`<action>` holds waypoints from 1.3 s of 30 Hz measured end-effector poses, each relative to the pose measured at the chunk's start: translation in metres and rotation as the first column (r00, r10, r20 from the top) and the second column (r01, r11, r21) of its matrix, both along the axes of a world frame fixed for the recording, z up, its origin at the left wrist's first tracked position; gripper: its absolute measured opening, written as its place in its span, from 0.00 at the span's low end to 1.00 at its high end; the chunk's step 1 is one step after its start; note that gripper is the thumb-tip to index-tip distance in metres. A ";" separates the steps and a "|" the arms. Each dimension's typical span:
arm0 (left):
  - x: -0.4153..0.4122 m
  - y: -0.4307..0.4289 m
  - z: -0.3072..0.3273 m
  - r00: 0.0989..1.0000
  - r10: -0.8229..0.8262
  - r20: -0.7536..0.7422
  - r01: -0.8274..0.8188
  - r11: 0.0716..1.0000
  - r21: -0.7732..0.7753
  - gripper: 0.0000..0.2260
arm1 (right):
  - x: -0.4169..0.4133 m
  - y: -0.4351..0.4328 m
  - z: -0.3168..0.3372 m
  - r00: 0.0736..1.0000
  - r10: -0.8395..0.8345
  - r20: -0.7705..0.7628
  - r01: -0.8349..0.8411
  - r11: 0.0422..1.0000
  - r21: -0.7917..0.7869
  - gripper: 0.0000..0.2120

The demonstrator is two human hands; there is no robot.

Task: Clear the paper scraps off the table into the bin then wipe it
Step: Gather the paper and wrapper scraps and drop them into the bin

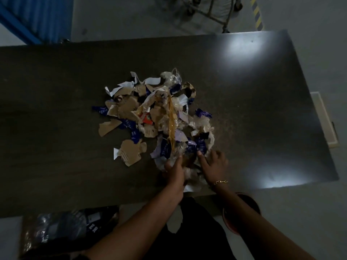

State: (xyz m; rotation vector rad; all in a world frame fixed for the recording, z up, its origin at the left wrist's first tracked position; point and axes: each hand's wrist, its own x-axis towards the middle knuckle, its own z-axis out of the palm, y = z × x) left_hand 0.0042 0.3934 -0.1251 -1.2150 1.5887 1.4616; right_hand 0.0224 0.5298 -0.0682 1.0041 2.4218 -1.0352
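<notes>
A heap of paper scraps [150, 117], brown card, white strips, blue wrappers and clear plastic, lies in the middle of the dark table [56, 91]. My left hand [175, 170] and my right hand [214, 167] sit side by side at the heap's near end, close to the table's front edge. Both press on crumpled clear plastic and scraps gathered between them. The left fingers curl round the plastic; the right fingers lie spread over the blue wrappers. A gold bracelet [221, 182] circles the right wrist.
A dark bin with a reddish rim [228, 220] stands on the floor under the right forearm. A bag of wrappers [65, 231] lies on the floor at lower left. A metal trolley [212, 10] stands beyond the table.
</notes>
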 end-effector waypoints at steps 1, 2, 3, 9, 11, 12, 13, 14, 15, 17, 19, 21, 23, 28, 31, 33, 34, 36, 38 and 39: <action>0.002 0.008 0.002 1.000 0.014 -0.026 -0.013 1.000 0.015 0.43 | 0.001 -0.007 -0.001 0.999 -0.031 -0.010 0.031 0.999 -0.020 0.35; 0.004 0.014 -0.005 0.999 0.015 -0.041 -0.014 1.000 0.024 0.41 | 0.002 -0.014 -0.001 0.998 -0.063 -0.025 0.062 0.997 -0.040 0.37; 0.006 0.020 -0.016 0.999 0.014 -0.048 -0.013 1.000 0.024 0.40 | 0.002 -0.020 -0.001 0.994 -0.097 -0.047 0.094 0.994 -0.064 0.38; 0.000 0.045 -0.019 0.996 0.065 0.066 -0.073 0.988 0.136 0.40 | -0.003 -0.032 -0.002 0.963 -0.220 -0.158 0.177 0.953 -0.247 0.19; -0.010 0.046 0.026 0.992 0.068 0.110 -0.091 0.972 0.218 0.28 | -0.003 -0.031 0.003 0.947 -0.239 -0.213 0.169 0.938 -0.304 0.22; -0.018 0.046 0.055 0.991 0.078 0.106 -0.103 0.963 0.247 0.25 | -0.002 -0.031 0.005 0.950 -0.201 -0.239 0.130 0.950 -0.285 0.24; -0.024 0.045 0.077 0.992 0.085 0.089 -0.106 0.961 0.256 0.24 | 0.000 -0.031 0.007 0.954 -0.144 -0.264 0.077 0.965 -0.249 0.24; -0.030 0.043 0.096 0.995 0.073 0.069 -0.089 0.961 0.262 0.22 | 0.001 -0.030 0.009 0.956 -0.082 -0.281 0.025 0.980 -0.200 0.24; -0.035 0.041 0.107 0.995 0.065 0.076 -0.084 0.955 0.285 0.20 | 0.002 -0.030 0.012 0.953 -0.022 -0.302 -0.020 0.991 -0.134 0.23; -0.040 0.039 0.123 0.993 0.037 0.109 -0.071 0.942 0.329 0.19 | -0.001 -0.027 0.016 0.945 0.081 -0.316 -0.085 0.996 0.001 0.21; -0.041 0.037 0.132 0.989 0.052 0.141 -0.103 0.914 0.392 0.21 | -0.010 -0.021 0.020 0.947 0.162 -0.277 -0.145 0.986 0.083 0.18; -0.044 0.035 0.140 0.985 0.072 0.155 -0.129 0.907 0.400 0.22 | -0.023 -0.013 0.026 0.954 0.197 -0.226 -0.168 0.975 0.143 0.13; -0.048 0.031 0.140 0.990 0.074 0.123 -0.119 0.901 0.416 0.22 | -0.039 -0.007 0.034 0.964 0.165 -0.208 -0.128 0.975 0.182 0.16; -0.061 0.009 0.142 0.996 -0.093 0.001 0.086 0.927 0.366 0.16 | -0.081 0.003 0.048 0.973 0.033 -0.227 0.004 0.987 0.160 0.18; -0.065 -0.004 0.138 0.985 -0.126 -0.120 0.154 0.953 0.262 0.15 | -0.105 0.005 0.050 0.979 -0.046 -0.198 0.072 0.990 0.122 0.21; -0.065 -0.012 0.129 0.953 -0.172 -0.251 0.209 0.970 0.128 0.09 | -0.116 0.001 0.047 0.981 -0.086 -0.175 0.104 0.990 0.096 0.23; -0.063 -0.016 0.126 0.930 -0.202 -0.308 0.228 0.972 0.051 0.07 | -0.120 -0.003 0.044 0.978 -0.106 -0.180 0.120 0.990 0.069 0.24; -0.058 -0.026 0.119 0.885 -0.234 -0.402 0.208 0.972 -0.109 0.06 | -0.125 -0.010 0.037 0.967 -0.136 -0.213 0.140 0.990 0.005 0.27; -0.056 -0.043 0.106 0.845 -0.309 -0.437 0.175 0.931 -0.321 0.12 | -0.125 -0.014 0.027 0.967 -0.138 -0.215 0.143 0.990 0.009 0.29; -0.058 -0.053 0.100 0.847 -0.321 -0.423 0.142 0.905 -0.402 0.16 | -0.124 -0.014 0.022 0.971 -0.128 -0.201 0.138 0.990 0.033 0.30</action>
